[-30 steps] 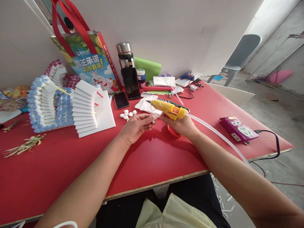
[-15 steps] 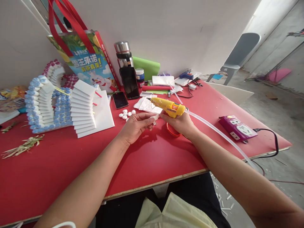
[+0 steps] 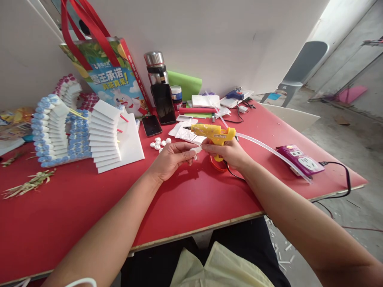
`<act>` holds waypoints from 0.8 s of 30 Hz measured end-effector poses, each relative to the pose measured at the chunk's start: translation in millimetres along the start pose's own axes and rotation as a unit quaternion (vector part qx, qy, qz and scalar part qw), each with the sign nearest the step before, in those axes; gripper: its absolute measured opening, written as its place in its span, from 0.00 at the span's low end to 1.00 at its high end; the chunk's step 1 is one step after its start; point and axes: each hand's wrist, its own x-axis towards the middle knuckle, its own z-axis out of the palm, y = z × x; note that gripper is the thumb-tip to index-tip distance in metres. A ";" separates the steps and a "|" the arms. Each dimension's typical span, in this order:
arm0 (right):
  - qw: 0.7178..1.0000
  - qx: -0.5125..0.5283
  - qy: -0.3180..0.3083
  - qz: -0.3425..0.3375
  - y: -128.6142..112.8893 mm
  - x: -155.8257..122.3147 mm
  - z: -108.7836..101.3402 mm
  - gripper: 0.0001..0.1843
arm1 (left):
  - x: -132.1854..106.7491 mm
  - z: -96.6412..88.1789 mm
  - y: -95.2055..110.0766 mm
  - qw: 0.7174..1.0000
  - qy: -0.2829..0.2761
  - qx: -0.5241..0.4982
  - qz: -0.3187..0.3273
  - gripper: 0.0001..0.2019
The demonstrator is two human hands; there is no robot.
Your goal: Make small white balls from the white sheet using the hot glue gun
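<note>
Well behind the glue gun (image 3: 220,134), flask (image 3: 154,59) and jar (image 3: 176,94) stand capped.

From my end I see a yellow glue gun (image 3: 206,130) held nearly level, its dark nozzle (image 3: 187,128) pointing left. A long translucent glue stick (image 3: 269,149) bends out behind the gun, sloping down rightward. Just below the gun, I make out a small white piece (image 3: 198,149), pinched and partly hidden.
</note>
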 end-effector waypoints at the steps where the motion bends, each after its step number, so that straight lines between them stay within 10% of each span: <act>1: 1.000 0.011 -0.004 0.007 0.1 0.1 -0.1 0.11 | 0.1 -0.2 -0.1 1.000 -0.003 0.003 0.004 0.13; 24: 0.998 0.050 -0.001 0.029 3.3 4.5 -4.5 0.13 | 6.4 -18.0 -7.4 0.998 -0.016 -0.043 -0.035 0.13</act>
